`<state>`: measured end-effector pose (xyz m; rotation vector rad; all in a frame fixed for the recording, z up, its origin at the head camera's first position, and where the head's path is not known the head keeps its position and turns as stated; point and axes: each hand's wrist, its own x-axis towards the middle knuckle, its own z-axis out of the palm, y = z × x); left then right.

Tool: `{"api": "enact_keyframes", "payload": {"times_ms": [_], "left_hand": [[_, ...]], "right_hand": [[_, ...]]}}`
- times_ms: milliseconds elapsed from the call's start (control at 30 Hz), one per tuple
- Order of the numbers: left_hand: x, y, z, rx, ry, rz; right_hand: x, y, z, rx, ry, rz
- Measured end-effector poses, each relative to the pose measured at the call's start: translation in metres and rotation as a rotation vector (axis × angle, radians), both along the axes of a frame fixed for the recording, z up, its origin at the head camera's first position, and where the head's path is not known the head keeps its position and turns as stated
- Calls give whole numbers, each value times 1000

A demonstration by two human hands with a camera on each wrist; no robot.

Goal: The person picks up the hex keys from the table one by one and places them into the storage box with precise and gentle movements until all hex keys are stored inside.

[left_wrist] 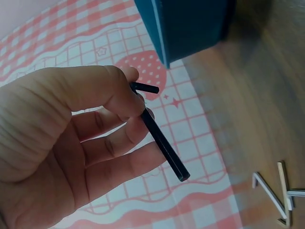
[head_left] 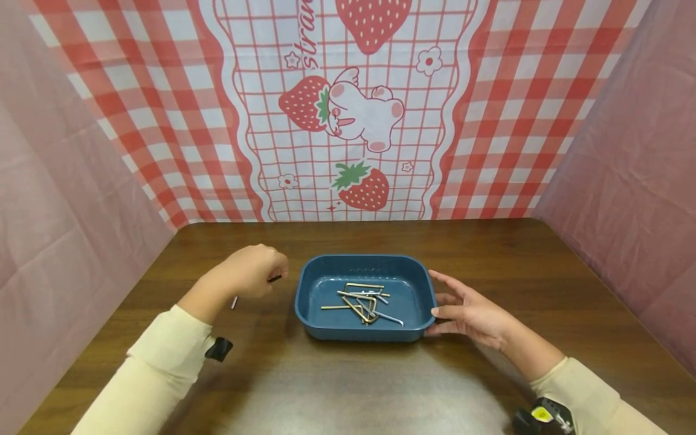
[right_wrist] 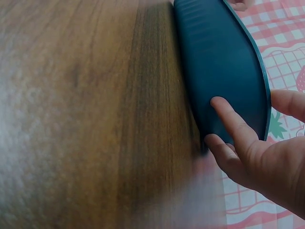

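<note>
My left hand [head_left: 251, 270] is over the table, left of the blue bin, and pinches a black L-shaped hex key [left_wrist: 164, 143] between thumb and fingers. In the left wrist view, its long arm points down and to the right. The blue bin [head_left: 365, 333] holds several brass-coloured and silver hex keys [head_left: 375, 295] in a loose pile. At the bin's right end, my right hand [head_left: 473, 314] rests spread fingers against the outer wall. In the right wrist view, those fingers [right_wrist: 233, 121] lie fairly straight along the bin's side.
A few silver and brass-toned hex keys [left_wrist: 281, 193] lie on the wooden table by the left hand; in the head view, that hand mostly hides them, with one end [head_left: 234, 302] showing. A red checked strawberry cloth [head_left: 163, 121] hangs behind, with pink cloth at both sides.
</note>
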<state>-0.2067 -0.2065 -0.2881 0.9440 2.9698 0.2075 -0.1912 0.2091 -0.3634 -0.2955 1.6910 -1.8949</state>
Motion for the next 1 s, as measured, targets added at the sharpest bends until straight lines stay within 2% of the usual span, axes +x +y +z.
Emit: {"api": "enact_keyframes", "payload": {"times_ms": [300,500,600,733,1000], "left_hand": [[-8,16,7,19,19,-103],[-12,31,12,-6,13,-156],[-14,39,15,-30,-17,-162],[-16,49,20,-73,-56,-134],[-22,68,32,-152,-64,-128]], "right_hand": [[0,1,0,-2,4,1],[0,0,0,-5,1,1],[0,0,0,-5,-2,-2],[0,0,0,-6,-7,-3],[0,0,-1,-11,-12,-5]]}}
